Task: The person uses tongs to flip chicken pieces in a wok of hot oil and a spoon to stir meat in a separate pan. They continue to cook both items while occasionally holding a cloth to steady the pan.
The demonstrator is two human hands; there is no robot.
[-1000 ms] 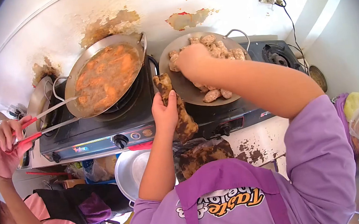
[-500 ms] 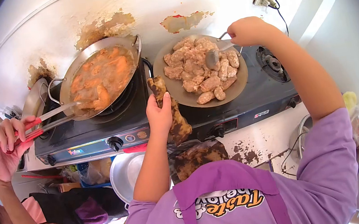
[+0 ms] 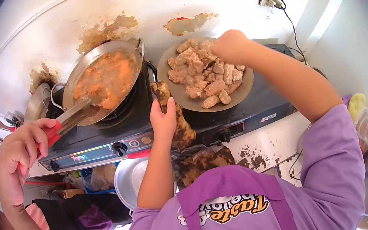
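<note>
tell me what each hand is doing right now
left hand: closed on a stained cloth
right hand: closed over the pan, contents cannot be told

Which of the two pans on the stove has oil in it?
The left pan, full of orange frying oil; the right pan holds pale dry pieces under the right hand.

Only readable bit is on the purple shirt (image 3: 325,166): orange lettering, upside down from this angle, says "Taste". The white letters just above it are half hidden by the apron strap (image 3: 193,227), can't make them out. The stove (image 3: 103,137) has small front stickers (image 3: 79,157), too blurry to read.
</note>
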